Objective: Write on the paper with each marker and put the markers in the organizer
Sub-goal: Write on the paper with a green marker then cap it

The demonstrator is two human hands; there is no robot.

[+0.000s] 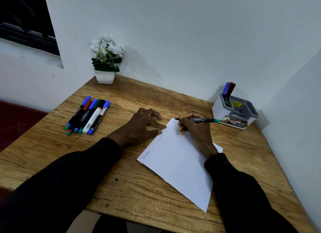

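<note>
Here, wooden table (139, 189) by white walls (173, 32): left hand (144, 125) spread on paper (178, 163) edge, right hand (196, 130) pinching marker (201, 119)

The paper (177, 163) lies centre-right on the table (121, 180). To its left lie loose markers (88, 115). The organizer (234, 111), holding three markers (228, 90), stands right rear, and the flowerpot (105, 77) left rear.

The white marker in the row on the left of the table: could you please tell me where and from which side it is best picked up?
Pinch the white marker at its near end, coming from above on the person's side. It lies flat with neighbouring markers tight against both sides of its barrel, so the middle gives fingers no room; the near end is exposed.
</note>
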